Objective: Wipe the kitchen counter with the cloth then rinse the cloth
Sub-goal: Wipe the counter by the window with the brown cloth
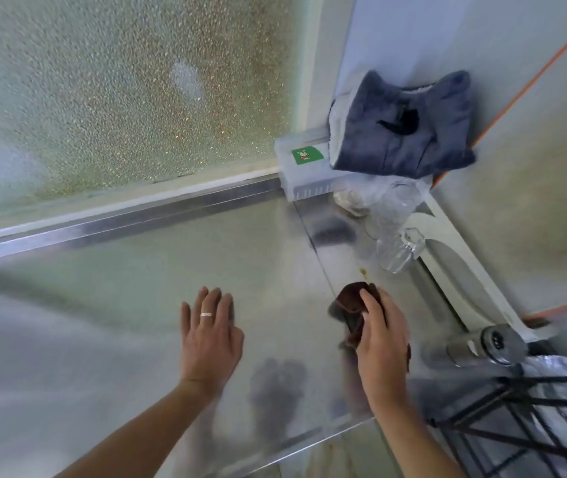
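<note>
The dull silver-grey brushed-metal bench point(171, 270) carries a greenish sheen and dark blurred reflections. A crumpled dark reddish-brown cloth point(352, 305) lies under the right hand point(383, 343); a small brownish-orange stain point(364, 271) marks the metal beyond it. The left hand point(211, 334) wears a pale band ring point(206, 314). The pebbled frosted glass pane point(119, 98) is pale green with speckled orange glints. A folded slate-blue fleecy towel point(409, 132) with a white underside sits on a translucent white plastic box point(304, 174) bearing a green sticker point(308, 156) with a white cartoon figure. Black wire rack point(516, 426) bars cross the lower right.

Soft daylight, motion blur, wide-angle edge distortion.
</note>
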Demonstrator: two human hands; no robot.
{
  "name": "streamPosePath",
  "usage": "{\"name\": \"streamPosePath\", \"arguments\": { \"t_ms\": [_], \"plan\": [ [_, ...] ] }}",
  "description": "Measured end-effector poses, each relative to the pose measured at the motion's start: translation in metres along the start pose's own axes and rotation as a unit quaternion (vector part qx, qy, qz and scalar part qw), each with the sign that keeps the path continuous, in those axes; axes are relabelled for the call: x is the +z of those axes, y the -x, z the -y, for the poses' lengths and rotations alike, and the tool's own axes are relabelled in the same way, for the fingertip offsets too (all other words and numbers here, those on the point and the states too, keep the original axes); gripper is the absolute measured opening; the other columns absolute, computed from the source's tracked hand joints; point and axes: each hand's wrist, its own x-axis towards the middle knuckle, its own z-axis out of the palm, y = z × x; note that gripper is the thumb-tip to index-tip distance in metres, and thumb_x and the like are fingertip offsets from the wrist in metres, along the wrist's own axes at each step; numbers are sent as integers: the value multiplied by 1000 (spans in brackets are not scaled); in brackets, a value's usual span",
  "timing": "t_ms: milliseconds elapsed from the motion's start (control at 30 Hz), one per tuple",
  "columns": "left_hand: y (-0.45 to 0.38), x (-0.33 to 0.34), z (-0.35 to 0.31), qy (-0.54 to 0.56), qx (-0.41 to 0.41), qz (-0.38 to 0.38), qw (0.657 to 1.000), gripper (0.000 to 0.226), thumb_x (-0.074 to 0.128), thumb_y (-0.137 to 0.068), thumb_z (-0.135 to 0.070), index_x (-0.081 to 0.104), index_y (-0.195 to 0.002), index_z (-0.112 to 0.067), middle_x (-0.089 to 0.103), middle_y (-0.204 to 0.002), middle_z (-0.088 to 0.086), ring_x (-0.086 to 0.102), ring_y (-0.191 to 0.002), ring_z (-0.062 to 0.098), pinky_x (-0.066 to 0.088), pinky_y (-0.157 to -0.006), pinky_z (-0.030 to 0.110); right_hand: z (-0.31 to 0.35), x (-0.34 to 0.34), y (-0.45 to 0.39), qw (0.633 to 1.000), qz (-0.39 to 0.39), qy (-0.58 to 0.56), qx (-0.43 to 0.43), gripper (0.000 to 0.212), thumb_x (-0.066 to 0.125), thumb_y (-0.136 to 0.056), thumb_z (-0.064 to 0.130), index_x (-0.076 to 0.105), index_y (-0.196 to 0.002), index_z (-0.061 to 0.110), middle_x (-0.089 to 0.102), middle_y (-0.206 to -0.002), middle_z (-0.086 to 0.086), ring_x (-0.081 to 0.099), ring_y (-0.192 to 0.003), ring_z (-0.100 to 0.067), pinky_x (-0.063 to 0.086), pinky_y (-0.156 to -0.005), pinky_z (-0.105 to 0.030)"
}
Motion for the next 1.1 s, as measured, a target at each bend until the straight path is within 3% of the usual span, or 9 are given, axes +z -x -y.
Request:
{"name": "streamPosePath", "arguments": {
  "t_ms": [100,167,333,633,800,900,1100],
  "plan": [
    [-7,-2,-24,37,46,5,998,54,46,-84,-26,59,-135,-15,57,-143,10,41,-145,32,30,-117,60,-13,-16,18,993,-38,83,80,38,45,-103,21,60,-136,11,53,-148,-15,50,-136,-37,43,-103,-56],
    [-13,4,-48,58,49,36,996,56,46,-87,-28,55,-142,-22,51,-150,10,35,-150,32,25,-119,62,-13,-8,27,978,16,145,149,49,41,-100,33,54,-144,16,46,-156,-14,40,-145,-35,36,-110,-58],
    [-20,24,-68,6,35,88,995,60,44,-92,-35,42,-152,-31,33,-164,7,15,-157,31,8,-123,66,-9,13,9,964,98,212,129,63,37,-99,42,42,-154,11,30,-165,-17,26,-153,-36,23,-122,-56],
    [-20,21,-70,-29,42,97,994,60,48,-95,-35,40,-154,-29,32,-164,10,12,-157,33,12,-123,65,28,69,-63,978,123,158,55,57,32,-104,39,40,-155,16,29,-167,-11,22,-156,-29,17,-126,-49],
    [-21,21,-70,-22,44,86,995,59,50,-94,-33,43,-152,-26,35,-162,12,15,-156,34,14,-123,65,34,85,-94,983,160,88,-33,49,46,-102,25,46,-151,21,34,-165,-4,26,-155,-22,23,-126,-47],
    [-22,20,-70,-18,43,83,995,61,50,-92,-33,44,-152,-26,36,-161,12,16,-156,35,14,-123,65,26,74,-83,975,194,37,-103,48,47,-102,21,48,-150,25,38,-163,3,28,-154,-17,25,-124,-43],
    [-21,18,-70,-8,36,89,995,62,45,-91,-35,41,-153,-28,35,-162,10,15,-157,32,14,-123,63,5,32,-21,949,236,17,-210,48,40,-108,27,40,-156,30,29,-167,10,16,-157,-8,21,-126,-38]
  ]
}}
